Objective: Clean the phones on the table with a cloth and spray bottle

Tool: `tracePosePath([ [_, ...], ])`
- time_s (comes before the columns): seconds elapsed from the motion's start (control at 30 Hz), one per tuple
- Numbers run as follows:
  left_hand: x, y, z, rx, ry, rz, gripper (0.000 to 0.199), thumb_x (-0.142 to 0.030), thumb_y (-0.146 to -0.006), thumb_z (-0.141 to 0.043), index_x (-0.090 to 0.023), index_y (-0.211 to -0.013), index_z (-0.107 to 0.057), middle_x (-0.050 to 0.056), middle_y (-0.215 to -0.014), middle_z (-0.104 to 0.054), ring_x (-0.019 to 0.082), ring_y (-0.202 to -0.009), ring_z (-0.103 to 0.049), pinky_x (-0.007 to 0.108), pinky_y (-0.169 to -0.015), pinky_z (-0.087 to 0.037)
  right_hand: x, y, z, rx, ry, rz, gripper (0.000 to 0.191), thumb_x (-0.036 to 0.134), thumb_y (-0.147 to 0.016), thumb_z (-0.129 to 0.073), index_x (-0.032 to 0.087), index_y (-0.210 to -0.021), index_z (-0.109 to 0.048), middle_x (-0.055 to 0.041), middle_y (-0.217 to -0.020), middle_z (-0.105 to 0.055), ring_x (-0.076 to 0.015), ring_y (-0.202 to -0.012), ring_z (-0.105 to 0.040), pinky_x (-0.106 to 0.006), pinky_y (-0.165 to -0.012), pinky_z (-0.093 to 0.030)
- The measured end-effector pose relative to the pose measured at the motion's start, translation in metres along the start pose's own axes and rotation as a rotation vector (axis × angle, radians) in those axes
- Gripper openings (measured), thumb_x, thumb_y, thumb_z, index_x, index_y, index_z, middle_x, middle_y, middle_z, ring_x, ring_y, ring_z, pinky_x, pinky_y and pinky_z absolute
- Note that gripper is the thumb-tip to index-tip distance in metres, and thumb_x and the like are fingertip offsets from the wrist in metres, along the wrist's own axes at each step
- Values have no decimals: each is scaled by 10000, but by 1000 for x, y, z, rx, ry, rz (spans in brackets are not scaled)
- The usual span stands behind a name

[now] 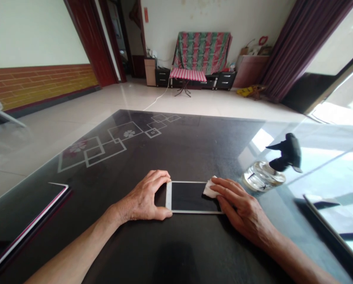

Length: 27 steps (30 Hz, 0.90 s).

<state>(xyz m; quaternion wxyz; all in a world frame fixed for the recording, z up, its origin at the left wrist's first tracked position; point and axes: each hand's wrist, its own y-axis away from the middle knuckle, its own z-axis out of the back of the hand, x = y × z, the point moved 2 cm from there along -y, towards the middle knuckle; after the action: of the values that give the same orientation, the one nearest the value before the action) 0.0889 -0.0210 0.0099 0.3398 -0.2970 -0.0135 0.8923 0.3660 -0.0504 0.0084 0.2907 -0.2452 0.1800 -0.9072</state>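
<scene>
While the left hand [145, 199] clamps its grip on one short end, a white-framed phone [191, 197] lies flat, dark screen up, on the black glass table [176, 150]; the right hand [241, 209] presses a small white cloth [209, 189] onto its other end.

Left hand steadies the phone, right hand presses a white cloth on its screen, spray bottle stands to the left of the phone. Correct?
Not quite: the head view shows the spray bottle right of the phone, not left. The rest holds: left hand steadies it, right hand presses the cloth.
</scene>
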Motion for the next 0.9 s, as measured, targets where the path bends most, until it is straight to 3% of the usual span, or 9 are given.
tracePosePath([
  [0.23,0,1,-2,-12,11,8,669,-249,-535,-784,-194,-1149,-523,84,-1255,-501,273,-1151,-461,390,-1026,-395,11,4,11,-54,-38,63,204,115,-829,-497,200,-945,-642,-82,-1041,-643,-210,-968,-602,-366,-841,-517],
  [0.37,-2,0,0,-19,14,16,672,-244,-534,-789,-190,-1150,-525,88,-1245,-511,276,-1144,-471,395,-1023,-403,16,8,15,-23,-92,123,207,95,-802,-491,190,-925,-628,-88,-990,-636,-215,-937,-593,-369,-807,-516],
  [0.7,6,3,9,141,58,3,730,-441,-667,-778,-206,-1288,-475,108,-1382,-418,301,-1275,-378,446,-1078,-354,18,10,12,100,-21,210,303,87,-822,-504,208,-1075,-619,-69,-1176,-634,-225,-1138,-535,-359,-951,-488],
  [0.9,11,1,7,116,73,-9,727,-459,-664,-779,-216,-1285,-490,106,-1362,-438,302,-1265,-388,446,-1075,-349,20,8,3,139,4,255,359,108,-835,-508,217,-1162,-609,-67,-1264,-605,-233,-1198,-519,-394,-1004,-473],
])
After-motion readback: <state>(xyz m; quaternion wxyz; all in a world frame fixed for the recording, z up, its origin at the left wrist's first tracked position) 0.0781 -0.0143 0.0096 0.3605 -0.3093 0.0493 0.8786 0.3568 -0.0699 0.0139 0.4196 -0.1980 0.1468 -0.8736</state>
